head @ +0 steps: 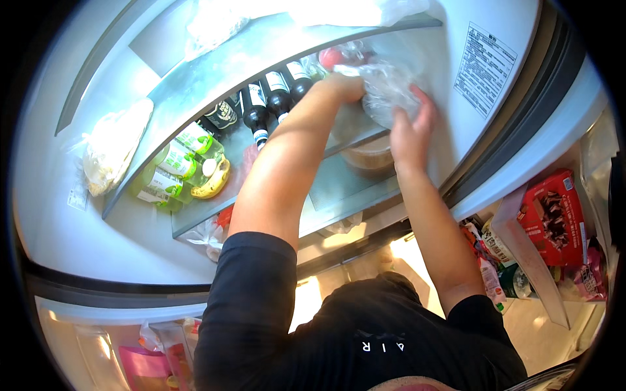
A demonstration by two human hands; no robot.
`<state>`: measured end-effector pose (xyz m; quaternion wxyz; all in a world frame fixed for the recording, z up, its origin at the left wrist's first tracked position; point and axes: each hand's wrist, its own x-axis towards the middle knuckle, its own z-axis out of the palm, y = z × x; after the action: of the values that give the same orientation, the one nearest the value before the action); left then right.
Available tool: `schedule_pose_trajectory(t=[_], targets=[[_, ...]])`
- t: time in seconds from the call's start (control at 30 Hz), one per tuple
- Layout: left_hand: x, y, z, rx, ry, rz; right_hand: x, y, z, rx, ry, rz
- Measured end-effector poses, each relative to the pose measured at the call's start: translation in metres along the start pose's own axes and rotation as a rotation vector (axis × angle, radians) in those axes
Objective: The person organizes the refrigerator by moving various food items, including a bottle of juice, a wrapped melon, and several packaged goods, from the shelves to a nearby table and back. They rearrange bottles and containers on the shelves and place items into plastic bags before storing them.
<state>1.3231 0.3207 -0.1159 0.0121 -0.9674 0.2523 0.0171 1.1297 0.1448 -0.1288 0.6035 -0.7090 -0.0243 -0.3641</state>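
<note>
Inside an open refrigerator, both hands are at a crumpled clear plastic bag [386, 93] at the right end of a glass shelf. My left hand [348, 88] has its fingers curled on the bag's left side; the fingertips are hidden. My right hand [413, 129] holds the bag's right side, with thumb and forefinger spread around it. What the bag contains cannot be made out. Behind it lies a round pinkish-red item [331, 57] in plastic. Below the bag, a round tub with brownish contents [369, 156] shows through the glass.
Left of my arm lie dark glass bottles [255, 115], green-labelled drink bottles [176, 161], a banana [212, 183] and an egg [209, 167]. A bagged item [115, 151] stands at the left wall. The open right door [533, 254] holds a red box [555, 215] and several packets.
</note>
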Motion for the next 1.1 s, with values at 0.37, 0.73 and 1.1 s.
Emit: schedule_pose_trajectory(t=[0.37,0.73,1.1], targets=[[-0.141,0.052,-0.061,-0.598,0.789,-0.379,0.072,0.044,0.068,-0.691,-0.438,-0.297],[-0.316,0.206,0.14,-0.873,0.981,-0.199,0.004,0.013,0.02,-0.24,0.203,-0.516],[-0.385,0.176,0.185,-1.375,1.551,-1.069,-0.211,0.037,0.104,0.014,-0.95,0.082]])
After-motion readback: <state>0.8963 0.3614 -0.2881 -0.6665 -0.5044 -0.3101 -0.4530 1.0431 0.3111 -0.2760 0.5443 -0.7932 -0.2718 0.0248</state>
